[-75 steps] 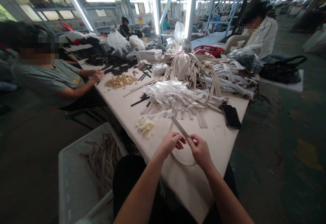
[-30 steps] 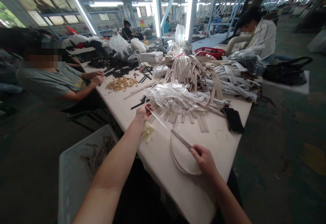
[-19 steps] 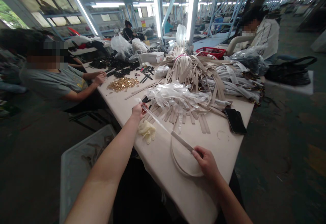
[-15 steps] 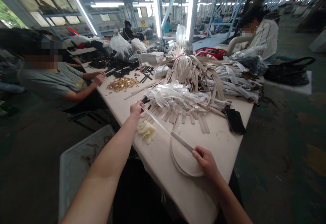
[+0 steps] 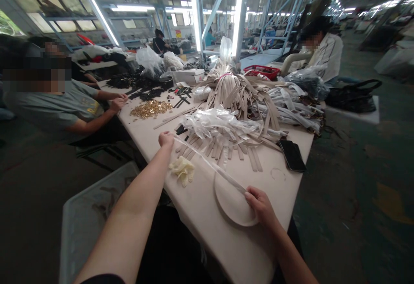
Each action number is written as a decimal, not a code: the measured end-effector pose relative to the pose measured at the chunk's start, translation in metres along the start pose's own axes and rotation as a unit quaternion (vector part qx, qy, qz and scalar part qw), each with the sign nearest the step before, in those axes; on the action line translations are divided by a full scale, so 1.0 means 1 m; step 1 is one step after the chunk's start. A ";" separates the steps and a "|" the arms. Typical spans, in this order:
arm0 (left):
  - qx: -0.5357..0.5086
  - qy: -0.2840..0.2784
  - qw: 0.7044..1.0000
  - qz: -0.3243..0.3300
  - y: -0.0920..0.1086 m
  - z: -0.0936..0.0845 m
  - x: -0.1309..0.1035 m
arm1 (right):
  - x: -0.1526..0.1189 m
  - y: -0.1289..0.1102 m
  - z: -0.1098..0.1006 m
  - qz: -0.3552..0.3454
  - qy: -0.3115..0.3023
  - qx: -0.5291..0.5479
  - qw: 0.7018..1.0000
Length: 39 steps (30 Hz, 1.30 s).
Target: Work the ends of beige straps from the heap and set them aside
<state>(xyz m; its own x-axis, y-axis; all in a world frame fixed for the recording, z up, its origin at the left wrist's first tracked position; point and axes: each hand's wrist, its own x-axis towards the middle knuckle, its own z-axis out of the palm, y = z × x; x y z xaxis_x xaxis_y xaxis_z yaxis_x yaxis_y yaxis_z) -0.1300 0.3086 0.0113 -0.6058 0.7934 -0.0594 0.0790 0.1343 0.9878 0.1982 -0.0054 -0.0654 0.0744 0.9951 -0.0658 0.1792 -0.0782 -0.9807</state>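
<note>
A beige strap curves in a loop on the table below my right hand, whose fingers pinch its upper end. From there a narrow strip of clear plastic sleeve runs taut up to the left, over the strap's end as it seems. My left hand, arm stretched out, is closed on the strip's far end. Beside the left forearm lie crumpled pale yellow gloves. Beyond the strip is a pile of clear plastic sleeves on top of flat beige straps.
A tied bundle of straps stands mid-table. Gold buckles lie heaped near a co-worker at left. A black phone rests at the right edge. A plastic bin is on the left, a red basket at the back.
My left hand has moved slightly left and down. The plastic now reaches down to my right hand, over the strap's end that showed bare before. The whole view has shifted a little.
</note>
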 end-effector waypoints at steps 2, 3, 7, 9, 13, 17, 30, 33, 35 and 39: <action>0.015 0.016 0.999 0.048 0.005 -0.007 -0.015 | 0.003 -0.002 0.001 -0.003 0.000 -0.024 1.000; 0.023 0.011 0.997 0.079 0.004 -0.010 -0.029 | 0.004 -0.003 0.001 -0.005 0.002 -0.033 0.999; 0.025 -0.180 0.979 0.096 -0.023 -0.030 -0.130 | 0.005 -0.010 0.004 -0.005 0.012 -0.043 0.999; -0.011 -0.338 0.940 -0.044 -0.046 -0.039 -0.195 | 0.005 -0.017 0.006 -0.005 0.006 -0.043 0.999; -0.183 -0.426 0.856 -0.230 -0.073 -0.039 -0.295 | 0.006 -0.032 0.018 -0.028 -0.017 -0.050 0.998; -0.318 -0.381 0.823 -0.275 -0.073 -0.018 -0.325 | 0.006 -0.044 0.032 -0.025 -0.013 -0.043 0.999; -0.374 -0.328 0.823 -0.274 -0.078 -0.012 -0.324 | -0.016 -0.041 0.027 0.061 -0.134 0.122 0.982; -0.398 -0.321 0.812 -0.280 -0.070 -0.010 -0.313 | -0.012 -0.045 0.018 0.053 -0.127 0.080 0.987; -0.429 -0.297 0.809 -0.270 -0.063 -0.008 -0.298 | -0.013 -0.048 0.010 0.053 -0.133 0.053 0.988; -0.433 -0.300 0.817 -0.235 -0.055 -0.005 -0.290 | -0.009 -0.052 0.008 0.047 -0.106 0.006 0.993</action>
<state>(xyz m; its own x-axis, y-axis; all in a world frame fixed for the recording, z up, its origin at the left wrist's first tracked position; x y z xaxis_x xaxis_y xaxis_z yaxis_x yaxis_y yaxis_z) 0.0367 0.0682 -0.0249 0.1093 0.9584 -0.2638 -0.7978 0.2429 0.5518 0.1803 -0.0095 -0.0151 -0.1175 0.9741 -0.1933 0.1698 -0.1720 -0.9703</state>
